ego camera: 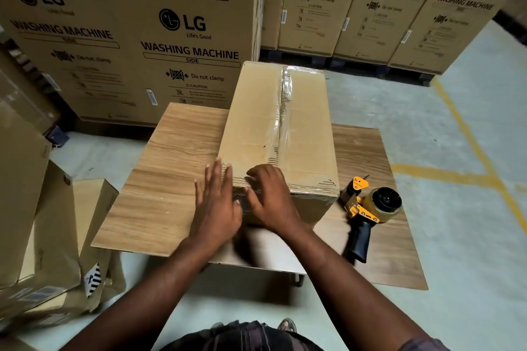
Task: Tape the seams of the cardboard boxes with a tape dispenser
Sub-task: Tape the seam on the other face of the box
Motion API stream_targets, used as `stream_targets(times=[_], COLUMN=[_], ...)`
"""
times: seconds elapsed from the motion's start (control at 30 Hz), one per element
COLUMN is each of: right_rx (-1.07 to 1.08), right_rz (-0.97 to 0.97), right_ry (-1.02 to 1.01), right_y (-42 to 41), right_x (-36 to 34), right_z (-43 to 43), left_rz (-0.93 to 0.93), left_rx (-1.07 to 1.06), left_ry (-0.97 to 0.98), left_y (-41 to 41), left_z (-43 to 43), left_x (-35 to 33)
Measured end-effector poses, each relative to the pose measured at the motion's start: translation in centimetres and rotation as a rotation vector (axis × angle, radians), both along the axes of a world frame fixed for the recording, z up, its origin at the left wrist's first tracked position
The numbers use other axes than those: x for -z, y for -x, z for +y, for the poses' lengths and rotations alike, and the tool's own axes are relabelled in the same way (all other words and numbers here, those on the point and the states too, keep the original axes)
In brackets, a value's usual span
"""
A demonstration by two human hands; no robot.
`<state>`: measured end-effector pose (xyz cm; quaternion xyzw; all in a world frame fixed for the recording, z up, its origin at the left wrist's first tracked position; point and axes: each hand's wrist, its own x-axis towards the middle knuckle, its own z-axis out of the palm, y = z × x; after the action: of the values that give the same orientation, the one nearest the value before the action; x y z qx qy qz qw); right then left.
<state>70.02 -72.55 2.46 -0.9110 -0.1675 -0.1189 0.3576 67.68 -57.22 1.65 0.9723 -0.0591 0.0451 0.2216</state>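
A long cardboard box (pixel 256 122) lies on a low wooden table (pixel 168 179), with clear tape running along its top centre seam. My left hand (pixel 216 205) lies flat with straight fingers against the box's near left corner. My right hand (pixel 271 196) rests on the near top edge, fingers bent over the tape end, pressing it down. A yellow and black tape dispenser (pixel 368 211) lies on the table to the right of the box, held by neither hand.
Large washing machine cartons (pixel 128 37) stand stacked behind and to the right. Flattened and open boxes (pixel 51 236) lean at the left. Yellow lines (pixel 467 134) mark the grey floor at the right. My feet (pixel 286 325) show near the bottom edge.
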Motion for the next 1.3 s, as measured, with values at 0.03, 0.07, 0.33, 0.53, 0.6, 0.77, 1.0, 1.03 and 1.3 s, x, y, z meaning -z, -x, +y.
stream_targets(times=[0.03,0.07,0.33,0.53,0.6,0.77,1.0,1.03,1.3], right_rx=[-0.013,-0.029,0.255,0.481,0.487,0.481,0.471,0.472,0.451], right_rz=[-0.004,0.016,0.207,0.259,0.280,0.437,0.452,0.454,0.500], right_ry=[0.065,0.145,0.442,0.394,0.284,0.017,-0.087,-0.101,-0.213], right_y=[0.8,1.6,3.9,3.7,2.4,-0.5,2.6,3.4,2.4], right_x=[0.4,0.8,1.4,0.2,0.1,-0.2,1.0,1.1,-0.1], right_z=[-0.3,-0.6,-6.6,-11.8,-11.6,-11.3,-12.0,-12.1,-13.7], left_rz=[-0.020,-0.019,-0.050,-0.003,0.013,0.161,0.205,0.208,0.297], left_rx=[0.076,0.144,0.247,0.167,0.086,-0.108,-0.246,-0.260,-0.328], left_ry=[-0.063,-0.122,-0.194,-0.006,0.081,0.259,0.461,0.475,0.479], left_y=[-0.1,-0.1,-0.6,-0.8,-1.6,-4.7,-2.0,-1.1,-0.3], left_z=[-0.4,-1.0,1.1,0.8,0.3,0.0,-0.5,-0.6,0.2], left_x=[-0.1,-0.1,0.1,-0.9,-1.4,-1.7,-1.6,-1.4,-1.3])
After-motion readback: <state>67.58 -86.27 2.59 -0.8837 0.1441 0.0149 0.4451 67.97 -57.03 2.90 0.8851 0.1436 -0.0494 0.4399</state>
